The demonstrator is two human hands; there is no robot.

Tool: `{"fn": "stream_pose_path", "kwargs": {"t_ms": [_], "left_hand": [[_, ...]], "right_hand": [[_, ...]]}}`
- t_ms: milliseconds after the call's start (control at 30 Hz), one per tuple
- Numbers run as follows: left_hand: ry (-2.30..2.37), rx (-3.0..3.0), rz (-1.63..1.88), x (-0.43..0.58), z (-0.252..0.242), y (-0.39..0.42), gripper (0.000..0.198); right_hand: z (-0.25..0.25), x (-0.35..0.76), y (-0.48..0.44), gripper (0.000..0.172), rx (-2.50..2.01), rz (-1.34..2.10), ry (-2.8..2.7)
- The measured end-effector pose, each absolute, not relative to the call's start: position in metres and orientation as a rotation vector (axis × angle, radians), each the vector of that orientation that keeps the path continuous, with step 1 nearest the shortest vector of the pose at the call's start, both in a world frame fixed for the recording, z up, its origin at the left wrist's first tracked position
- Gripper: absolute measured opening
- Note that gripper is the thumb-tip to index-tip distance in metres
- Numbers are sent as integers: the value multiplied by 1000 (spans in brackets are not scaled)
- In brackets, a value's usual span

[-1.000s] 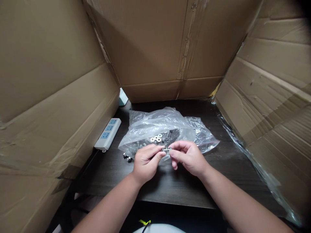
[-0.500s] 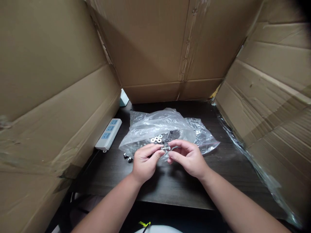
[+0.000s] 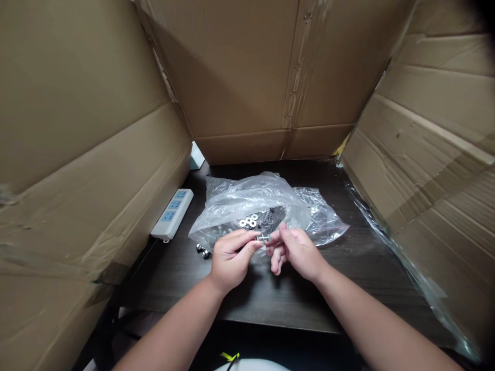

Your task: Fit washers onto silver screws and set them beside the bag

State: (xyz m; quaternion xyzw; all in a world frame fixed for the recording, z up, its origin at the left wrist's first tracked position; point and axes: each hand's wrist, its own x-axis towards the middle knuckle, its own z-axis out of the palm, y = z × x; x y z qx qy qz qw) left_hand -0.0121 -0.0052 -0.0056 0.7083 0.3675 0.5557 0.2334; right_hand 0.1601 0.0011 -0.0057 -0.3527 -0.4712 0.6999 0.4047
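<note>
A small silver bolt [image 3: 263, 238] with rings or flanges along it lies level between my two hands, above the table's middle. My left hand [image 3: 231, 257] pinches its left end between thumb and forefinger. At the right end, the forefinger of my right hand [image 3: 299, 252] presses on the bolt, with the thumb raised across it and the other fingers loosely curled below. My fingertips hide both ends. Just behind, an open clear plastic bag [image 3: 240, 198] holds several flat washers [image 3: 248, 221] and dark small parts. Left of my left hand lie bolts [image 3: 202, 251] with nuts on the table.
Cardboard walls [image 3: 240, 77] enclose the dark table [image 3: 278, 304] at the back and both sides. A white power strip [image 3: 172, 215] lies along the left wall. Another clear bag [image 3: 327, 219] spreads out to the right.
My right thumb has swung up and forward while the forefinger rolled down against the bolt's right end. My left hand and the bolt have stayed in place.
</note>
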Motion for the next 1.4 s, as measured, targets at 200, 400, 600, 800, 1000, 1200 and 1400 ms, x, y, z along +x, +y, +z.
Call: {"fn": "stream_pose_path", "kwargs": {"t_ms": [200, 400, 600, 800, 1000, 1200, 1400], "left_hand": [[1036, 1895, 1503, -13, -6, -5, 15], [997, 1946, 1433, -10, -4, -5, 12], [1002, 1958, 1444, -10, -4, -6, 13], [1120, 1857, 1507, -11, -5, -6, 11], [1131, 1785, 1509, -10, -4, -5, 11], [1034, 1938, 1448, -9, -3, -6, 13], [1013, 1987, 1499, -9, -6, -7, 14]], "right_hand": [[0, 157, -5, 36, -753, 1526, -1243], [2, 158, -5, 20, -830, 1454, -1272], [1, 160, 0, 49, -953, 1745, -1236], [0, 160, -1, 37, -768, 1641, -1183], [-2, 160, -3, 32, -717, 1543, -1173], [2, 162, -3, 21, -785, 1521, -1294], [1, 161, 1, 48, -920, 1759, -1226]]}}
